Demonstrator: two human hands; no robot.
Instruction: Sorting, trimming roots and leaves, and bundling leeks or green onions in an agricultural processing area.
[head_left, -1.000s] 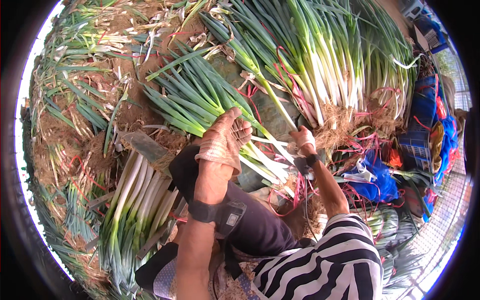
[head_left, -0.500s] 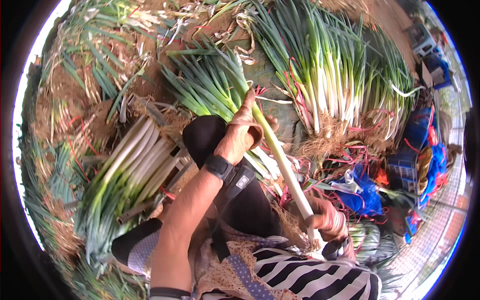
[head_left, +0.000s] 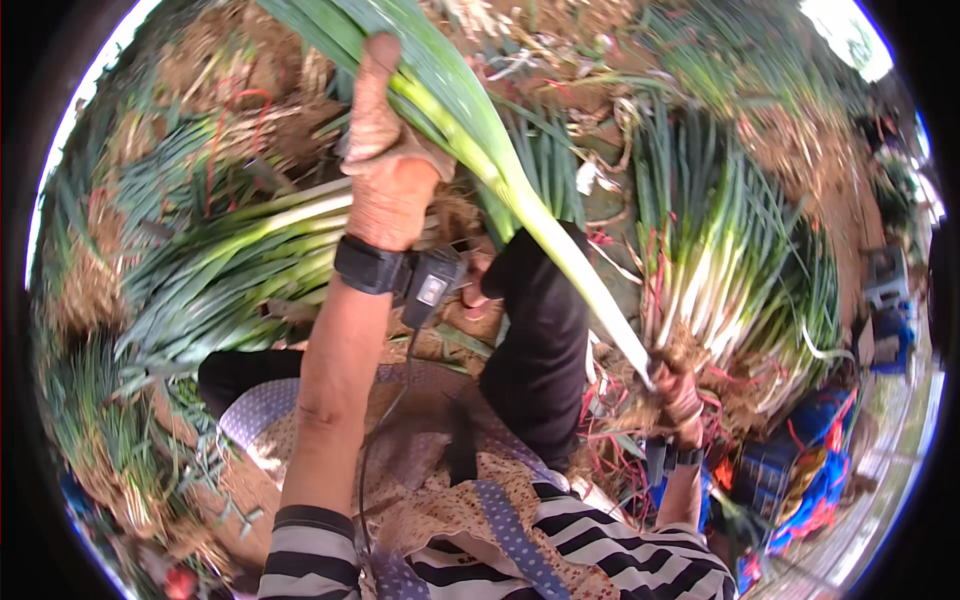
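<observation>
A long, thick green onion runs slantwise across the middle, green leaves at the upper left and white root end at the lower right. My left hand is closed round its green part, the thumb lying along the leaves. At the white end my right hand is closed, with the roots mostly hidden by its fingers. Beyond the stalk lies a bunch of green onions, partly covered by it. A larger bundle with white stems sits to the right, and a pile of green onions lies to the left.
Red string is strewn beside my right hand. A blue crate with blue plastic stands at the lower right, a pale blue stool farther off. More green onions cover the far ground. My black-trousered knee is below the stalk.
My left hand has moved up and left with the green onion's leafy part. My right hand has shifted up and slightly right with the root end. The view has turned left.
</observation>
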